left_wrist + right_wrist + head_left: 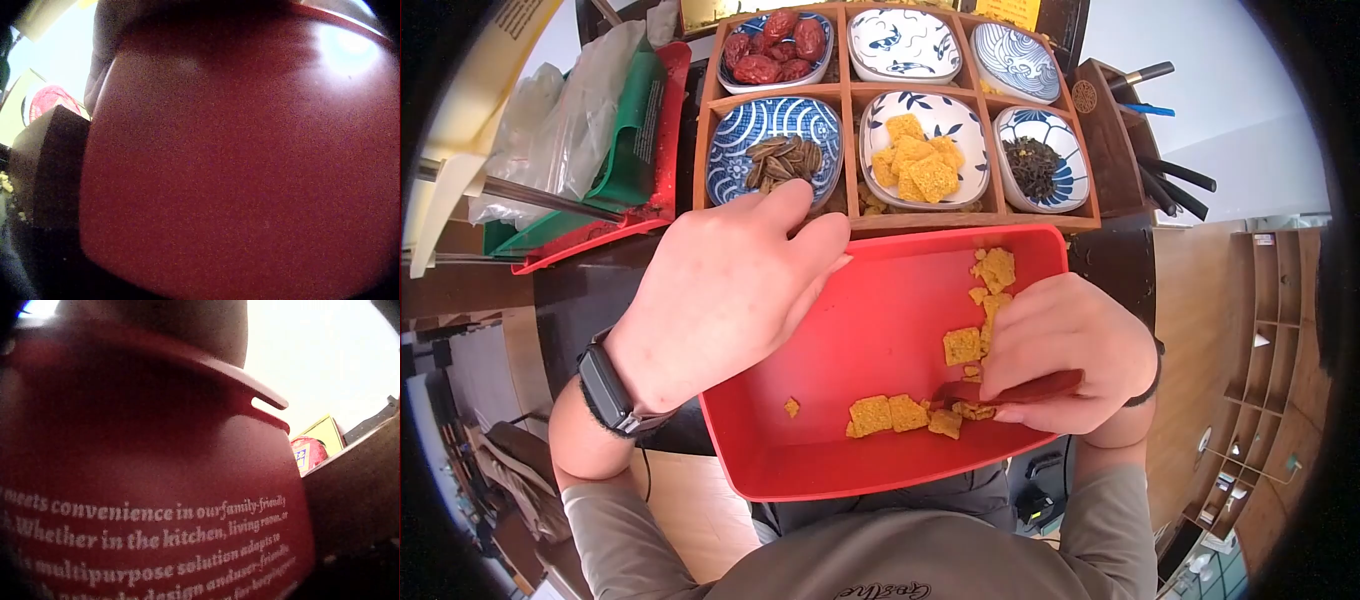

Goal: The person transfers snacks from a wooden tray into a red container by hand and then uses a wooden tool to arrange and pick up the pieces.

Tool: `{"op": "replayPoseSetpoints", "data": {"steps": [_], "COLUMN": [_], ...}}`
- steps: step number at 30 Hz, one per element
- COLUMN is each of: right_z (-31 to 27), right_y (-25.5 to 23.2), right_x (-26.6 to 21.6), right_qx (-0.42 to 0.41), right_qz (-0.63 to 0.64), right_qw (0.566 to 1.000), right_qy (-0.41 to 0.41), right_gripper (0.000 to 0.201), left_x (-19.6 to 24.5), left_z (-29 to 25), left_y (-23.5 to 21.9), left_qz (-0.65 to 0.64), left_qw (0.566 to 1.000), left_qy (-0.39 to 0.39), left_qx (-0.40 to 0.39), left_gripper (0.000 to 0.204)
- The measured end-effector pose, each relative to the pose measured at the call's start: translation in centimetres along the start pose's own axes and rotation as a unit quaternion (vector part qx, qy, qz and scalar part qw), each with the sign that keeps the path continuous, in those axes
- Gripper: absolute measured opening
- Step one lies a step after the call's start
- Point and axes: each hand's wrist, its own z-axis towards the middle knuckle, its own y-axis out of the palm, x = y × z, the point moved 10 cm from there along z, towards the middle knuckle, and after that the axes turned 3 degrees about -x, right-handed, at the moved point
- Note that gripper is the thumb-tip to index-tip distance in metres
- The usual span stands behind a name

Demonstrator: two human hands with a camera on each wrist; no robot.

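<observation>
At the upper left corner of the red bin [800, 385], the left hand [720, 275] grips the rim with curled fingers, close to the bowl of seeds [782, 160]. The right hand [1065, 350] reaches over the bin's right side, its fingers and thumb pinching a thin dark red piece [1055, 386]. Yellow square crackers [870, 414] and crumbs lie along the bin's bottom and right sides, partly behind the right hand. The bin's red wall [237, 162] fills most of the left wrist view; white lettering covers its wall [156, 531] in the right wrist view.
Behind the bin, a wooden compartment tray [852, 60] holds bowls of red dates [780, 48], crackers [915, 165] and dark tea leaves [1032, 165], plus two bowls without food. A green and red container [640, 130] stands left; a wooden holder [1100, 130] stands right.
</observation>
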Motion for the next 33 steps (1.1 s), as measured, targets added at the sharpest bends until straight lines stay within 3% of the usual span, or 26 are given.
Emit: {"op": "replayPoseSetpoints", "data": {"steps": [7,13,19,25,26,33], "right_z": [-0.4,-1.0,-1.6,-1.5,-1.3,-1.3], "right_y": [-1.3,-1.9,-1.4,0.2,0.4,1.4], "right_x": [0.3,-0.7,-2.4,-4.3,-4.4,-4.1], "right_qx": [0.065,0.133,0.186,0.080,0.077,0.023], "right_qz": [0.025,0.072,0.010,0.010,0.009,-0.025], "right_qw": [0.997,0.988,0.981,0.980,0.982,0.984], "right_qy": [0.023,-0.027,-0.055,-0.184,-0.171,-0.177], "right_gripper": [0.013,0.020,0.024,0.036,0.022,0.020], "left_x": [0.0,0.0,-0.1,-0.1,-0.1,-0.1], "left_z": [0.0,0.0,-0.1,-0.1,-0.1,-0.2], "left_y": [-0.1,-0.1,0.1,0.1,0.1,0.1], "left_qz": [-0.003,0.000,0.003,-0.004,-0.004,-0.001], "left_qw": [1.000,1.000,1.000,1.000,1.000,1.000], "left_qy": [0.002,0.002,0.001,0.008,0.008,0.009], "left_qx": [0.003,-0.001,-0.001,0.007,0.006,0.008], "left_gripper": [0.018,0.018,0.018,0.018,0.018,0.019]}}
